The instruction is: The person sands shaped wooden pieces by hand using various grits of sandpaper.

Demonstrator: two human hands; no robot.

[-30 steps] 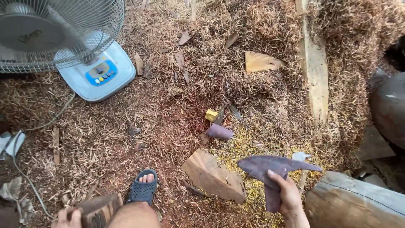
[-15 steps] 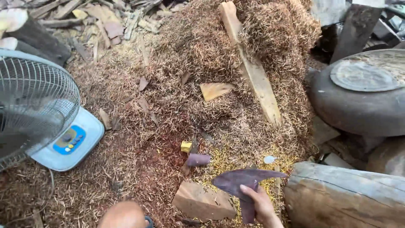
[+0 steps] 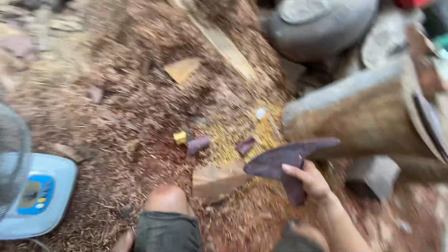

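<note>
Head view, blurred. My right hand (image 3: pixel 311 181) is clamped on the stem of a purple wood blank (image 3: pixel 284 161), thumb across the top, fingers curled underneath. The blank is T-shaped, its long pointed arm reaching right toward the log (image 3: pixel 359 123), which lies on its side just beyond the tip; whether they touch I cannot tell through the blur. My left hand is out of the picture, so I can say nothing of it.

Below the blank lies a flat brown offcut (image 3: pixel 217 179), just beside my knee (image 3: pixel 166 199). Further up the shavings (image 3: pixel 140 93) sit a small yellow block (image 3: pixel 180 137) and two short purple scraps (image 3: pixel 199 144), close together. A pale plank (image 3: pixel 224 46) runs up the heap, with a tan wedge (image 3: pixel 182 69) left of it. The fan base (image 3: pixel 35 198) stands at the lower left, well apart from my hand. A grey round tub (image 3: pixel 322 23) sits at the top.

What worries me: I hold the blank by one narrow end only, so the heavy crosspiece could twist in my grip and drop on my knee. The pointed arm could knock the log and jar loose. The shavings are soft and deep, so anything small I drop could sink out of sight.
</note>
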